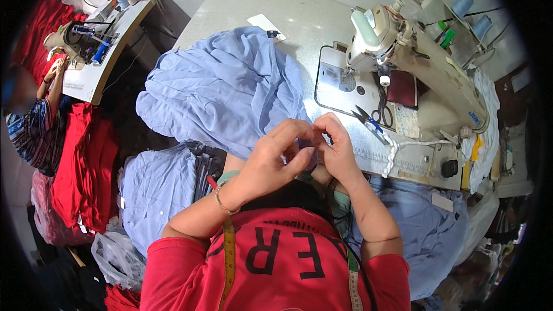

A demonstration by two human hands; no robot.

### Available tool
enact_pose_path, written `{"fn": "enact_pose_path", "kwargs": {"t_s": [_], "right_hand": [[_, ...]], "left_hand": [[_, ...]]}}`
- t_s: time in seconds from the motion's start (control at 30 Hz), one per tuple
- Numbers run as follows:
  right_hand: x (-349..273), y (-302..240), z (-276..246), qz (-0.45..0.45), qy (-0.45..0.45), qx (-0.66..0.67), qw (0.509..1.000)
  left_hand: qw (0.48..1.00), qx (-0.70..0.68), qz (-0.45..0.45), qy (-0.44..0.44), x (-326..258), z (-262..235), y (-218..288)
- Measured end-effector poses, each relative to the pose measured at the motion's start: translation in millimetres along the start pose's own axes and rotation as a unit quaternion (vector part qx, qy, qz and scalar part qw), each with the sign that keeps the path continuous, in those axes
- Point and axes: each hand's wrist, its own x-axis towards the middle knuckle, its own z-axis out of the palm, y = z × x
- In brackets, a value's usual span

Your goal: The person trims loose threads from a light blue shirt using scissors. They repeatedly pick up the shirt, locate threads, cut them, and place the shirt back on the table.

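"What's lying on that surface [308,8]?"

"A big heap of blue cloth [222,80], bunched across the near left corner, with folds dropping past the near edge toward the lap. A white card [264,23] pokes out behind it, toward the far edge."

"And the hands?"

"Close together at the near edge, by the right side of the heap. The left hand [268,154] is curled, thumb and forefinger drawn inward; the right hand [339,151] bends in to meet it, fingertips nearly touching. Something dark and bluish shows between them, but from here I can't tell whether either one truly grips it, or whether it's part of the cloth."

"So what step would you call this?"

"Fine finger work, I'd judge. The sewing machine [429,60], over toward the right edge, has no cloth under its needle."

"What does the next move call for?"

"A sure pinch and small motions, I'd say, with the heap's weight left resting so that it doesn't drag. And some care on the right: scissors [382,102] lie beside the machine, and a braided white cord [391,158] sits closer to the near edge."
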Motion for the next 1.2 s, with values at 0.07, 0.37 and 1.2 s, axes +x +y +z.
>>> {"fn": "enact_pose_path", "kwargs": {"t_s": [0.07, 0.37, 1.2], "right_hand": [[-1, -3, 1, -0.020, 0.014, -0.017, 1.000], [-4, -14, -1, -0.052, 0.038, -0.050, 0.997], [-29, 15, -1, 0.022, -0.020, -0.139, 0.990]], "left_hand": [[0.999, 0.033, -0.013, 0.004, 4, 2, -3], [0.990, 0.125, 0.056, 0.035, 6, 11, -36], [0.942, -0.279, -0.154, 0.105, -7, -7, -67]]}}
